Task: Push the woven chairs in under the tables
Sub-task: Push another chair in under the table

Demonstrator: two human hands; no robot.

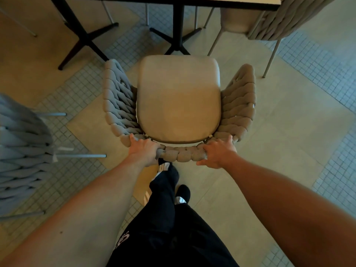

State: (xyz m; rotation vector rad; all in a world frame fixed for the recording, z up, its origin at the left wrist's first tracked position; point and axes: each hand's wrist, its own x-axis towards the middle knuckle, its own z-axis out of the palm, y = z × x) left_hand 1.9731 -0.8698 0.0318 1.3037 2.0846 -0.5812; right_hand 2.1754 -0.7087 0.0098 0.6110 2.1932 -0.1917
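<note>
Gripping the beige woven-rope armchair with its cream cushion (179, 99) at the backrest, left hand (143, 151) and right hand (219, 153) both clenched, pushing evenly toward the black-pedestal white table (231, 2).

Woven chairs: three; a beige rope-woven armchair with a tan cushioned seat (179, 97), a grey-blue woven chair (23, 151) at the floor's left edge, a beige woven chair (277, 22) at the top right.
Benches: one white-topped bench (231, 1) in view.
Black cross-foot bench pedestals: two (84, 33) (178, 33).
Hands: two (143, 151) (219, 153).
</note>
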